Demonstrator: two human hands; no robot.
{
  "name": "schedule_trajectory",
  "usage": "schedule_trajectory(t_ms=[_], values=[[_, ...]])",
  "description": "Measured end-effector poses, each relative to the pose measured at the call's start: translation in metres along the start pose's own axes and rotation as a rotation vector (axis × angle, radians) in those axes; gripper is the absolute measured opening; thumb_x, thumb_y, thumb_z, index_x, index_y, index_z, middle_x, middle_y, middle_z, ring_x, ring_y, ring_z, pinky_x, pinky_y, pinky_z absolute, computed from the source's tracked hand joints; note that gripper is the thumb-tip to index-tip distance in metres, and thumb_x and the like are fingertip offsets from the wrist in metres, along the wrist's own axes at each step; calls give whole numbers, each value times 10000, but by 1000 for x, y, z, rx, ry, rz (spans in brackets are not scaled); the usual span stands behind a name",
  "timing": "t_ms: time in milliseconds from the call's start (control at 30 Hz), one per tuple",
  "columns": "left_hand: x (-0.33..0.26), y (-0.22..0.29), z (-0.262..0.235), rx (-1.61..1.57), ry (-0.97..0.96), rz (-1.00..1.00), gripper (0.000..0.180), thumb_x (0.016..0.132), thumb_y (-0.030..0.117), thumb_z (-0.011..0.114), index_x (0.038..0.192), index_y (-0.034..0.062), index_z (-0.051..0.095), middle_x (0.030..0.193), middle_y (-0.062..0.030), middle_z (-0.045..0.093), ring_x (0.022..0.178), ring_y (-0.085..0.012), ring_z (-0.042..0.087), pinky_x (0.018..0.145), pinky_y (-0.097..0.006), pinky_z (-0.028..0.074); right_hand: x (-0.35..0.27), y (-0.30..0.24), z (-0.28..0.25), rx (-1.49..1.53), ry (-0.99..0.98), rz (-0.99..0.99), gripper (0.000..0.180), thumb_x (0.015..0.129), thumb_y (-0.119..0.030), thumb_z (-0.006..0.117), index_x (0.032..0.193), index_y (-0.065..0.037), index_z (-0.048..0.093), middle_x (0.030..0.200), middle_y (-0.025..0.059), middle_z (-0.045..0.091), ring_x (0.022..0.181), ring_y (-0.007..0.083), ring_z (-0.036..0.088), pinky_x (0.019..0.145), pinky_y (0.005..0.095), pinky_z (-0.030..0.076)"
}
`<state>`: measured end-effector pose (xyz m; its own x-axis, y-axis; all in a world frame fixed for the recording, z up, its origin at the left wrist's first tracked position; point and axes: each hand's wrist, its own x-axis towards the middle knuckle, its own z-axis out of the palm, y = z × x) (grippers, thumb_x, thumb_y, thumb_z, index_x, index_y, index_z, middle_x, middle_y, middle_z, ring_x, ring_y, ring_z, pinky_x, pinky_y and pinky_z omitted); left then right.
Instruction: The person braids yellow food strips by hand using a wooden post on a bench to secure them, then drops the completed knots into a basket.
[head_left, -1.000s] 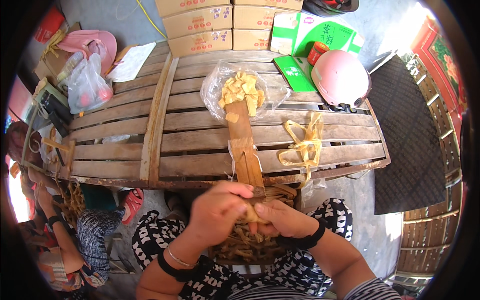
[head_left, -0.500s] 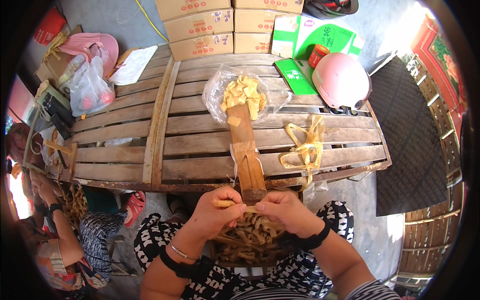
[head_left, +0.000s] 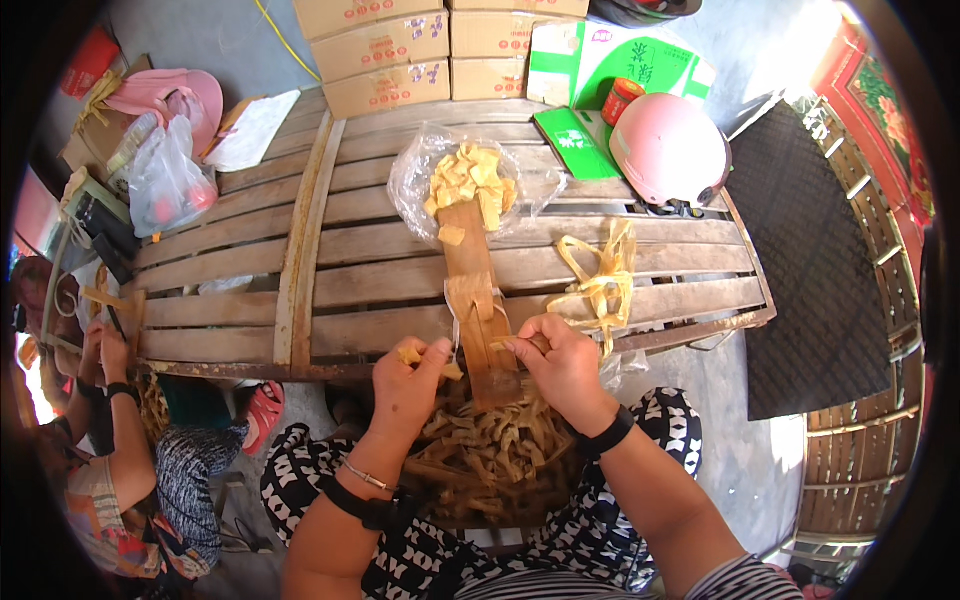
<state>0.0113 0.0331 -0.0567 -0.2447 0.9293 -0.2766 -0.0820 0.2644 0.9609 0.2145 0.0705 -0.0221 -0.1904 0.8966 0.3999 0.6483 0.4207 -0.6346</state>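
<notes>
My left hand (head_left: 408,385) is closed round a folded yellow strip (head_left: 452,370), its ends sticking out on both sides of the fist. Opposite it, my right hand (head_left: 562,370) pinches a small yellow piece (head_left: 502,345) over the near end of a long wooden block (head_left: 468,258). That block juts past the table edge towards me, with a pale tie round its middle. At its far end, cut yellow pieces (head_left: 470,180) lie heaped on a clear plastic bag (head_left: 405,190). Below my hands, many brownish strips (head_left: 500,450) fill a container whose walls are mostly hidden.
The slatted table (head_left: 390,240) holds a tangle of yellow ribbon (head_left: 605,275), a pink helmet (head_left: 668,150), a red can (head_left: 622,100) and a green carton (head_left: 580,142). Cardboard boxes (head_left: 385,60) are stacked behind. At left, another person's hands (head_left: 108,350) work near the table.
My hands have moved apart and up towards the block; before, they were together over the strips with yellow material between them. The other person's hands have risen.
</notes>
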Motion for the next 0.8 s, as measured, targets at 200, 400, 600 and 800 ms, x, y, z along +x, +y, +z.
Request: schedule_trajectory(t_ms=[200,400,600,800], values=[[-48,36,13,76,-227,223,190,957,140,573,908,-23,658,759,-53,639,682,-107,577,646,-251,460,-13,-38,-18,263,-171,-467,187,780,-141,780,819,-95,603,689,65,587,554,247,588,499,333,474],[-71,54,20,292,-670,-485,228,926,236,624,874,23,686,720,-17,627,665,-86,568,604,-231,450,-14,-40,-41,581,-544,-423,141,831,-131,738,799,-78,611,632,73,583,559,252,594,519,314,469],[-85,89,4,-81,-1271,-4,233,930,278,655,1064,99,723,761,-27,652,669,-122,603,630,-252,480,-14,-45,-49,851,-648,-106,216,968,-205,605,856,-28,656,636,69,603,514,141,566,489,281,433],[-74,76,-2,719,-531,839,348,797,315,746,1135,248,699,762,-26,574,664,-184,583,606,-279,477,-22,-54,-48,1060,-1025,770,235,1007,-201,509,952,-27,657,695,45,638,465,71,493,419,200,307]])
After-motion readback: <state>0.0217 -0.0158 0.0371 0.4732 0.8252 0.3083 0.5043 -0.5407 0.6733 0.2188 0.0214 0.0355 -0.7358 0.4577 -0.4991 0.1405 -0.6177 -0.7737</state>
